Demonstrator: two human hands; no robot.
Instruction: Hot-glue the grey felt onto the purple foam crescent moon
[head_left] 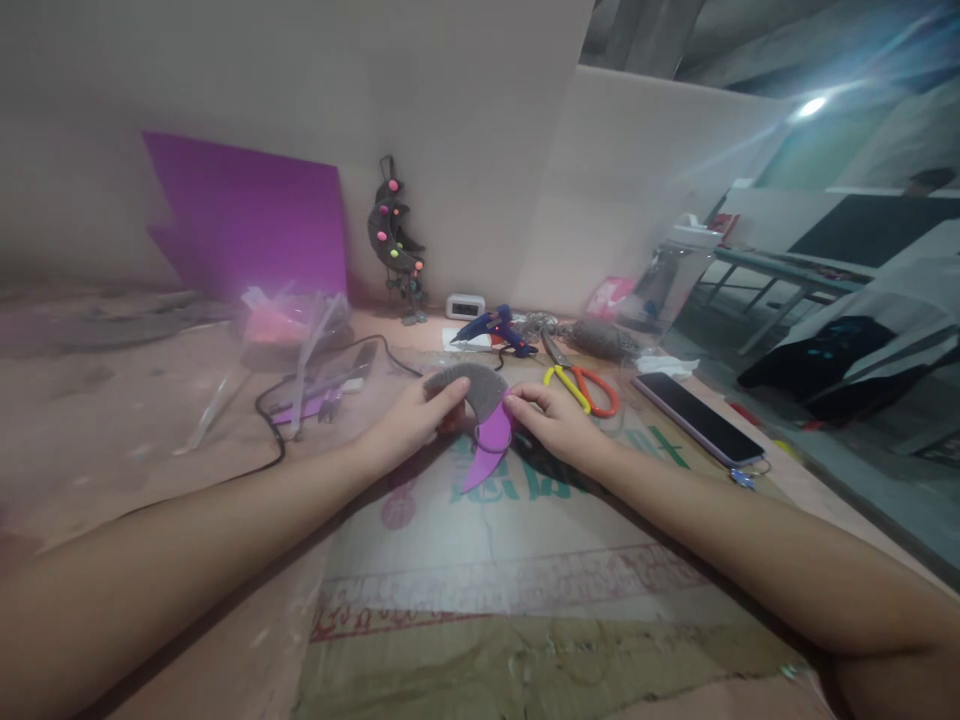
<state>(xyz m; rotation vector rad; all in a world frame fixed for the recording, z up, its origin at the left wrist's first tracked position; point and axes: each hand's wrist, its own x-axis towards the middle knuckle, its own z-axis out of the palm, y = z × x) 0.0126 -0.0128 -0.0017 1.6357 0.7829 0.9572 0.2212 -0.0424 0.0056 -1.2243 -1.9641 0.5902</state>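
Observation:
My left hand [431, 415] is closed on a purple crescent [491, 455], thumb on top. The crescent's upper part is wrapped in grey yarn [480, 385], and its lower tip is bare purple. A loose loop of the same yarn circles the bare part. At the crescent's right edge, where the wrapping ends, the thumb and fingers of my right hand [547, 415] are pinched together, apparently on the yarn. The piece is held above a printed cardboard sheet [525, 570].
Behind my hands lie a blue glue gun [495, 328], scissors with red and yellow handles [596, 390] and a grey yarn ball [600, 337]. A phone [701, 418] is at the right. A decorated crescent [394, 235] hangs by a purple sheet [255, 215]. A black cord [262, 405] runs left.

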